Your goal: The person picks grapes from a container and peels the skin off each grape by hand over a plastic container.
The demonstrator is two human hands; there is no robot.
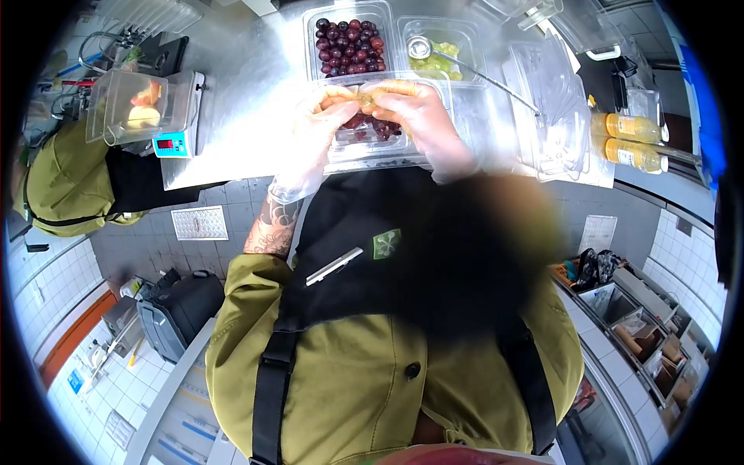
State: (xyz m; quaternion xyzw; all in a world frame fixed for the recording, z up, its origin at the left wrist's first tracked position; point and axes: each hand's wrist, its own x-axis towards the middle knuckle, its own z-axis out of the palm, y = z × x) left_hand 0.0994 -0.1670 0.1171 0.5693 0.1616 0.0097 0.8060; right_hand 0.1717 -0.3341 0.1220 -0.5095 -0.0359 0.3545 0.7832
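hands [319, 112] over tub [368, 159] beside counter edge [221, 176]

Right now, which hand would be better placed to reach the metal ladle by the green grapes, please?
Probably the right hand: it is nearer the metal ladle, which slants toward that side. The left hand is farther off, and both pinch a small yellowish item.

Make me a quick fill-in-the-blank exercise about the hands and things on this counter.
1. The left hand and right hand wear transparent ____.
2. The metal ladle lies to the ____ of the whole dark grapes.
3. The scale shows digits glowing ____.
4. Tattoos are visible on the ____ forearm.

Missing words: gloves; right; red; left.
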